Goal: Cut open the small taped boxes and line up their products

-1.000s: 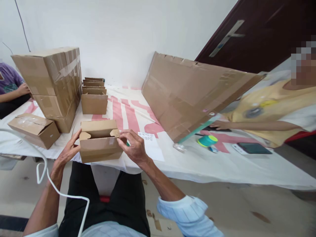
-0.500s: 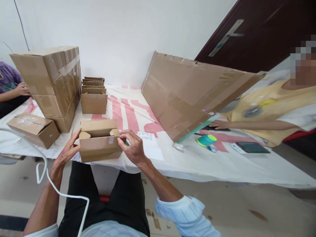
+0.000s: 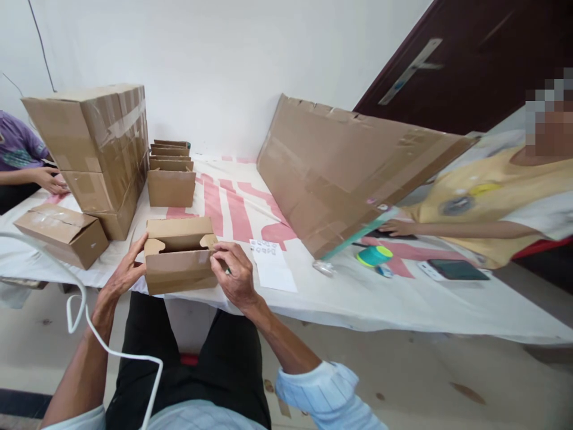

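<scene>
A cardboard box (image 3: 179,272) with its top flaps open stands near the table's front edge, directly before me. My left hand (image 3: 124,269) holds its left side, thumb and fingers against the cardboard. On the right, my right hand (image 3: 233,272) has its fingers bent round the box's front right corner, just below the small side flap. A bit of green shows by the right palm, too small to name. The inside of the box is dark. A sheet of paper (image 3: 275,272) with small printed marks lies beside my right hand.
Taped boxes (image 3: 107,137) are stacked at the left, with a closed box (image 3: 62,233) before them. Open boxes (image 3: 171,188) stand in a row behind. A large cardboard panel (image 3: 344,173) leans at right, near a green-yellow roll (image 3: 375,255), a phone (image 3: 456,269) and a co-worker (image 3: 474,197).
My right hand has slid slightly down and left along the box's front right corner. My left hand stays in place. The co-worker's hand at far left has shifted right and down.
</scene>
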### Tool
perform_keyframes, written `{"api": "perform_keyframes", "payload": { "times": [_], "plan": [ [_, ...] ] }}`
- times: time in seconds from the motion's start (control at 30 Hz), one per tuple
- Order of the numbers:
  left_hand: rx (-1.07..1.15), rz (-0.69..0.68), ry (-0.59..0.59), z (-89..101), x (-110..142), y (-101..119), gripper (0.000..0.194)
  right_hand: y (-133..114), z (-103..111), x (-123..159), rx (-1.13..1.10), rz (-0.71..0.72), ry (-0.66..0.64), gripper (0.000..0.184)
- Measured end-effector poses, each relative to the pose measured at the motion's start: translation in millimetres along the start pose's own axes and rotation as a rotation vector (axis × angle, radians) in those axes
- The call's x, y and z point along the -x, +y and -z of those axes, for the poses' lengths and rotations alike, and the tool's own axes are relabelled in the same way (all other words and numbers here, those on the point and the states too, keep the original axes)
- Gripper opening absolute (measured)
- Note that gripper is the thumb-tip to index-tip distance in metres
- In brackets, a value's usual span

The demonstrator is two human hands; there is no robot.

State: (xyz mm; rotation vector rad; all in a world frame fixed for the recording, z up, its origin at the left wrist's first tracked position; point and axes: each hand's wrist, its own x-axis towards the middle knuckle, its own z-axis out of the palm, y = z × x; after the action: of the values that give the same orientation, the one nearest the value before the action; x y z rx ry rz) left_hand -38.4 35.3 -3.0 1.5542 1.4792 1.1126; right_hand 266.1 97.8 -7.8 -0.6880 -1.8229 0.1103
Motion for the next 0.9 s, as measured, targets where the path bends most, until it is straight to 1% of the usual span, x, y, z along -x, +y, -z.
{"api": "perform_keyframes", "payload": {
  "times": [0.07,0.1,0.2,0.27,0.33,0.43,0.7,0.9],
  "plan": [
    [0.026,-0.039,-0.005,3.8,2.0,-3.1,0.097,1.2,-1.3,0.9,-0.027,0.012,0.013,0.017],
    [0.048,-0.06,-0.022,5.5,2.9,-4.4,0.099,1.7,-2.3,1.4,-0.036,0.013,0.019,0.017],
    [0.05,-0.071,-0.075,7.6,4.2,-5.6,0.117,2.9,-5.8,3.1,-0.044,-0.018,0.023,0.016],
    [-0.003,-0.04,-0.069,5.8,3.7,-4.3,0.125,3.3,-7.7,4.4,-0.052,-0.043,0.018,0.016],
    [-0.029,-0.017,-0.044,3.0,2.6,-2.4,0.123,3.4,-8.4,5.6,-0.071,-0.051,0.023,0.016],
    [-0.025,-0.004,-0.036,0.3,1.2,-0.5,0.119,3.3,-7.4,7.2,-0.106,-0.065,0.012,0.015],
    [-0.041,-0.031,0.016,-2.2,0.3,0.1,0.11,1.9,-4.6,6.8,-0.147,-0.088,-0.037,0.013],
    [-0.059,-0.001,0.027,-4.9,4.4,8.9,0.108,2.3,-0.3,2.8,-0.222,-0.099,-0.086,0.013]
  ]
}}
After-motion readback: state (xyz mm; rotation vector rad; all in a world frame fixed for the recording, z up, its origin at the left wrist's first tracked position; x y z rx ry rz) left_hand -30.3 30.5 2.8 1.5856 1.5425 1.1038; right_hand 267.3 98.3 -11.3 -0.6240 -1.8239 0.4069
